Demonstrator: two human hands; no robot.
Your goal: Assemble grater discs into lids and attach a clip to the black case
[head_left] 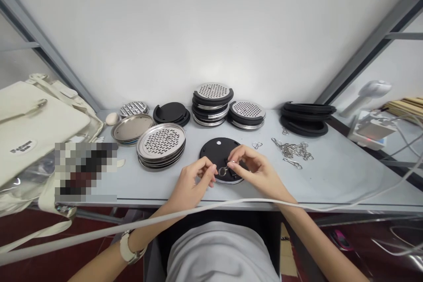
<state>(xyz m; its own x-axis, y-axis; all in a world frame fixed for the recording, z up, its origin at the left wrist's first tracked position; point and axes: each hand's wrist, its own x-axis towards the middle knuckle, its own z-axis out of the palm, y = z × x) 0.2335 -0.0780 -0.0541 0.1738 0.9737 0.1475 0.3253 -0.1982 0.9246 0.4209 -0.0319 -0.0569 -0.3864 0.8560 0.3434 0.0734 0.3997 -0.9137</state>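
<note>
A round black disc with a metal rim (220,152) lies flat on the grey table in front of me. My left hand (193,180) pinches a small metal ring clip (222,170) at the disc's near edge. My right hand (256,167) is closed in a pinch on the same clip from the right, fingertips over the disc. Both hands rest low at the disc's front side.
Stacks of perforated steel plates (161,143) and plain steel trays (131,128) stand left. Assembled black-and-steel discs (212,101) are stacked behind, black rings (306,119) at right. Loose metal clips (292,150) lie right of the disc. A white bag (33,128) sits far left; a white cable (231,205) crosses the table's front.
</note>
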